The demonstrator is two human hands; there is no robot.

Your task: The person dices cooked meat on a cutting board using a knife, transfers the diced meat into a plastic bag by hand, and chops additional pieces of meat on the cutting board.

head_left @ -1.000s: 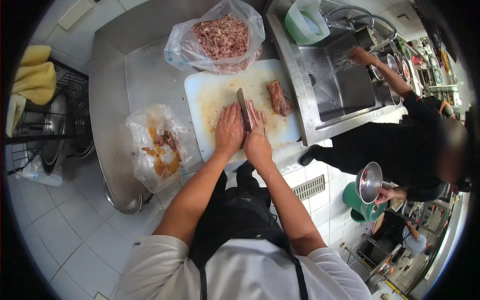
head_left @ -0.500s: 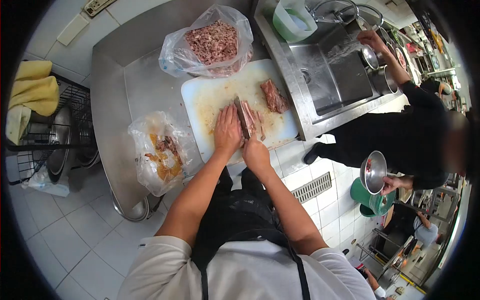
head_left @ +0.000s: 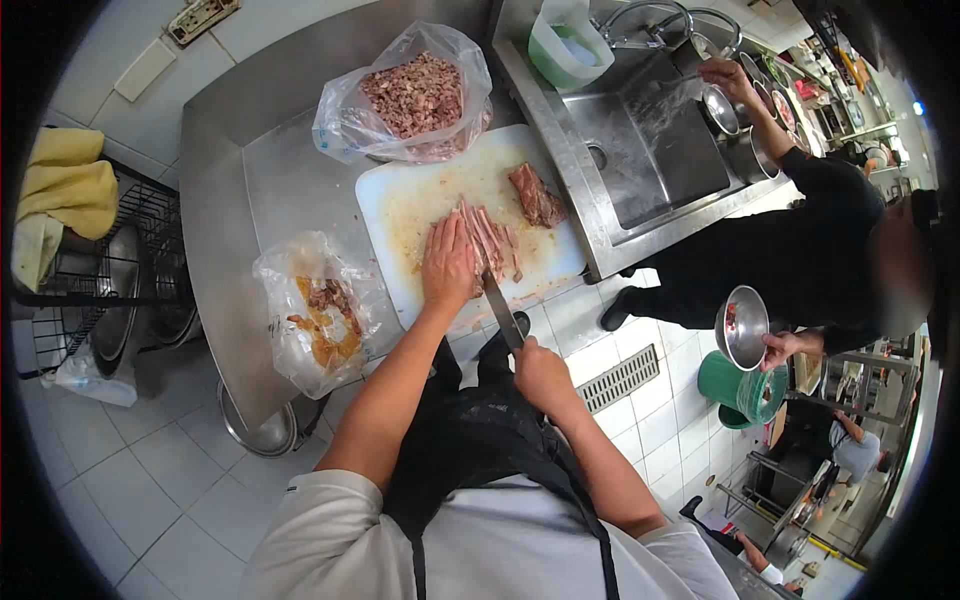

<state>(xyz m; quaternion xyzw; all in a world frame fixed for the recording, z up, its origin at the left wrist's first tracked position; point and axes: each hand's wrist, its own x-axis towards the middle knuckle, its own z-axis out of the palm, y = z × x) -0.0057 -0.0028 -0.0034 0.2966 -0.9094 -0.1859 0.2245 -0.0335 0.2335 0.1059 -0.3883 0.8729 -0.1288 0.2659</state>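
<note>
My right hand [head_left: 543, 373] is closed round the handle of a knife [head_left: 500, 308], drawn back past the near edge of the white cutting board [head_left: 400, 200]. The tip of the blade still reaches the meat. My left hand [head_left: 448, 262] lies flat with its fingers stretched out, pressing on meat that it mostly hides. Thin meat strips [head_left: 487, 230] lie just right of my left fingertips. A larger chunk of meat [head_left: 537, 195] rests apart on the board's right side.
A plastic bag of diced meat [head_left: 415, 95] stands behind the board; another bag with scraps [head_left: 325, 320] lies left. At right is a sink [head_left: 660, 150], where a co-worker [head_left: 780, 260] holds a metal bowl [head_left: 742, 328]. A wire rack [head_left: 150, 240] stands far left.
My right hand has pulled the knife back toward me and slightly right, away from the middle of the board. The cut strips are spread more openly. My left hand stays on the meat.
</note>
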